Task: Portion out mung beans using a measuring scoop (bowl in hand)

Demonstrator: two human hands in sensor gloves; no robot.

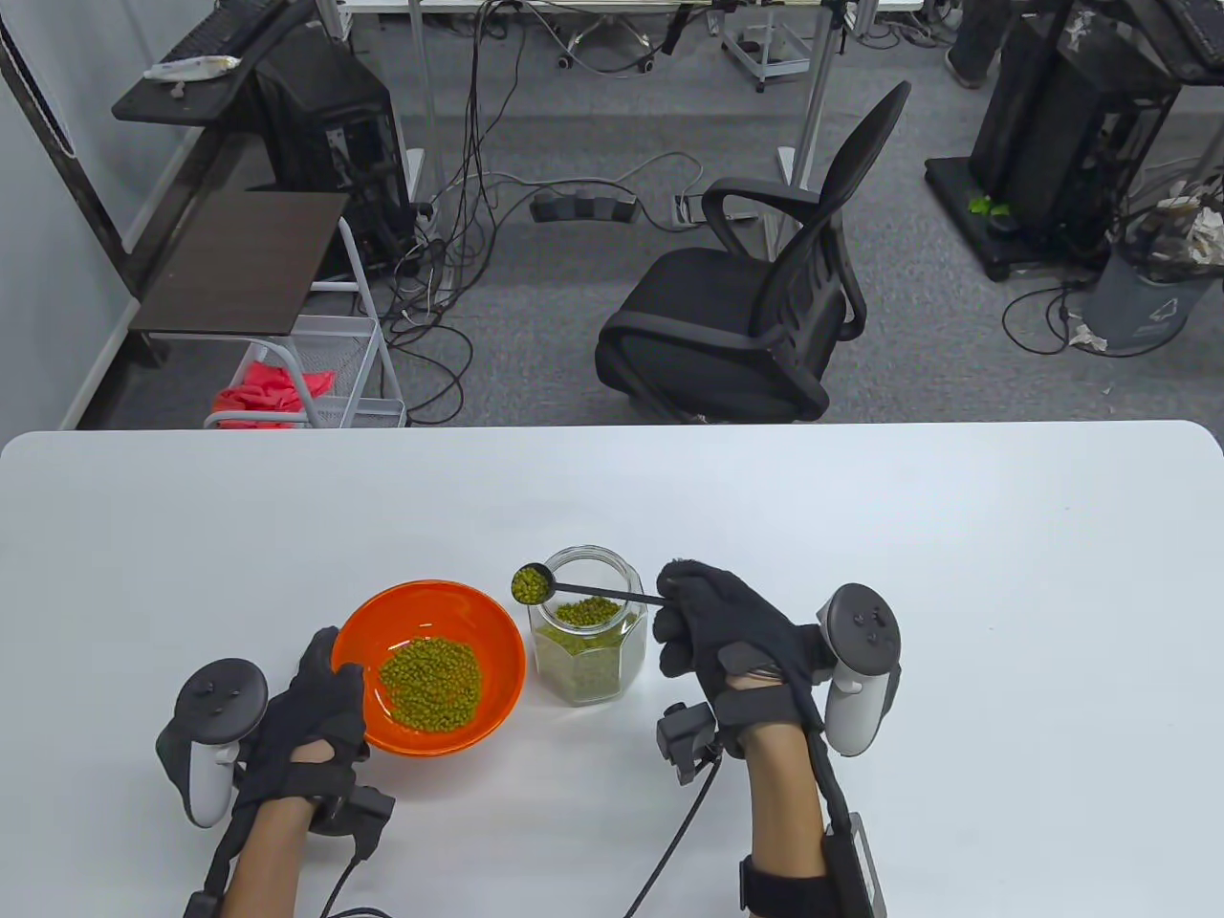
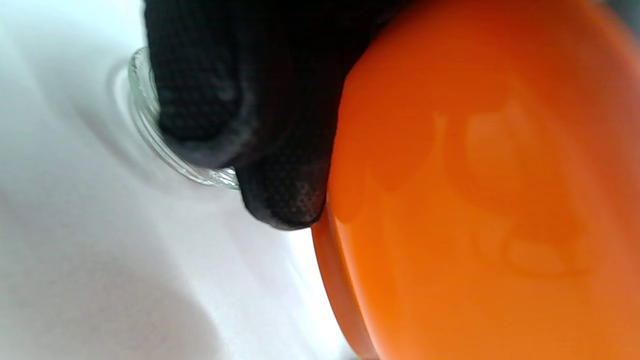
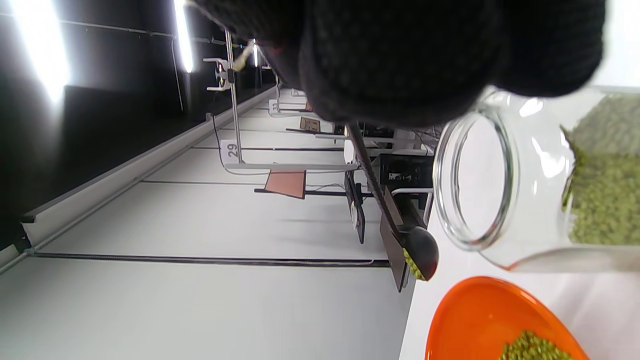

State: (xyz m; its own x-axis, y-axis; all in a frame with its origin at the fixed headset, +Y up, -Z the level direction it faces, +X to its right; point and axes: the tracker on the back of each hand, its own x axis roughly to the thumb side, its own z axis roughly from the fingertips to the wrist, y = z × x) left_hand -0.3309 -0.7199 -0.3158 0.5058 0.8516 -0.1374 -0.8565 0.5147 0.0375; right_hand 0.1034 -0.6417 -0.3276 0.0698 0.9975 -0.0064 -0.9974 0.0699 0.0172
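Measuring scoop (image 1: 532,582) — cup heaped with mung beans (image 1: 527,583), held level over the left part of the glass jar's (image 1: 588,636) open mouth. Its thin black handle runs right into the right hand (image 1: 712,626), which pinches the handle end, fingers curled. Jar roughly half full of beans, standing on the white surface (image 1: 956,593) toward the near edge, left of centre. Just left of the jar: orange bowl (image 1: 428,666) with a pile of beans inside. Left hand (image 1: 311,712) grips the bowl's near-left rim — fingers (image 2: 280,195) pressed against its outer wall in the left wrist view.
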